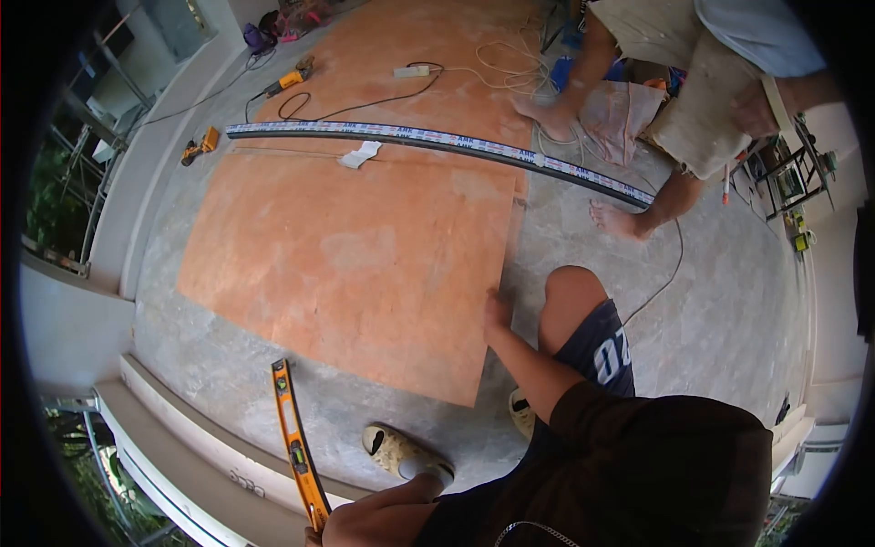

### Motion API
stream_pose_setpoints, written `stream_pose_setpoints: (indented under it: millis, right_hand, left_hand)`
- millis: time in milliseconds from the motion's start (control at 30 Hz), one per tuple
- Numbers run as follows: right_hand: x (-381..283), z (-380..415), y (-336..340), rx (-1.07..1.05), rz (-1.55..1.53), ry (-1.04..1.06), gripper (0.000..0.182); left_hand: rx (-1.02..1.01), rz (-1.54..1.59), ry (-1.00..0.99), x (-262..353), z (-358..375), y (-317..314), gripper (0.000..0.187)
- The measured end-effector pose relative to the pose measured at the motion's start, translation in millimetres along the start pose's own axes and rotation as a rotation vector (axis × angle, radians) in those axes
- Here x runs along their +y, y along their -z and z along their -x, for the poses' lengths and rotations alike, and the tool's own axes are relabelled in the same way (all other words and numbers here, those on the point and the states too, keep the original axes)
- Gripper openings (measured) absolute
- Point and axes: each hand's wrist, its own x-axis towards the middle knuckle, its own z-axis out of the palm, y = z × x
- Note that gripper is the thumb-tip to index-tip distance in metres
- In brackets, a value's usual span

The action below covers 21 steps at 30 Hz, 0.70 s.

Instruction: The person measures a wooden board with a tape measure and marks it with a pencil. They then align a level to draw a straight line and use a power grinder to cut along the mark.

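Observation:
At the bottom edge, my left hand (313, 538) is mostly cut off, its fingers closed around the lower end of an orange spirit level (297, 447). The level stands tilted beside my left knee. My right hand (498, 314) is closed at the right edge of a large orange sheet (346, 264) lying on the floor; its fingertips are small and partly hidden. Across the sheet's far part lies a long dark bar with a printed label strip (401, 134). A crumpled white paper (361, 155) rests just below the bar.
Another person (729, 91) stands barefoot at upper right, near the bar's end. Two yellow power tools (296, 77) (200, 146) lie at upper left. A dark cord (401, 96) and a pale coiled cable (510, 68) run over the far floor. A low ledge (200, 438) borders the left.

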Motion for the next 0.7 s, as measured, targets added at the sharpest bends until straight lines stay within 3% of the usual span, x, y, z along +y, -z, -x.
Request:
stream_pose_setpoints:
  millis: [200,267,333,367,467,700]
  right_hand:
    - [-12.3,17.3,-0.3,0.043,-0.172,0.036,0.062]
    - [-22.4,17.2,0.9,-0.034,-0.269,-0.088,0.06]
    - [-15.4,-1.0,-3.7,-0.09,-0.347,-0.079,0.058]
    - [-12.8,-7.1,-3.3,-0.146,-0.425,-0.078,0.057]
    - [-20.4,-6.5,7.2,-0.323,-0.611,-0.124,0.053]
    - [-47.8,20.0,24.3,-0.438,-0.663,-0.125,0.047]
  left_hand:
    - [-0.094,0.006,-0.087,-8.9,-28.4,-22.1,0.047]
    - [-0.124,0.021,-0.212,-6.3,-41.4,-46.8,0.048]
    - [-0.086,0.0,-0.477,15.6,-40.6,-79.0,0.048]
    - [0.021,-0.1,-0.732,47.1,-21.4,-89.5,0.046]
    - [0.081,-0.13,-1.018,94.9,-34.4,-129.5,0.041]
    - [0.097,-0.046,-1.261,220.5,-62.9,-227.9,0.043]
